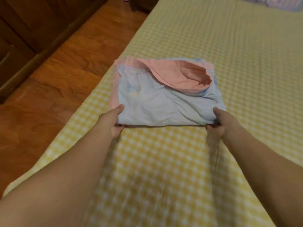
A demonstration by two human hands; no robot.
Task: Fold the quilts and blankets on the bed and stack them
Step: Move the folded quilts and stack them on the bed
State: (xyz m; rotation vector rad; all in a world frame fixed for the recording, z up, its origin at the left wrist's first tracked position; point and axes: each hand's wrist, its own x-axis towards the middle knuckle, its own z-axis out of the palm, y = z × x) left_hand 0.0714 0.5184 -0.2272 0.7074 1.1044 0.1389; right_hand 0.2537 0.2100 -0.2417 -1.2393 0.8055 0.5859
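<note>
The left hand and right hand are each pinching a near corner of the folded blue and pink blanket, which is lying on the yellow checked bed. Keeping both corners level should help; the pink flap beyond is rumpling and wants smoothing.
</note>
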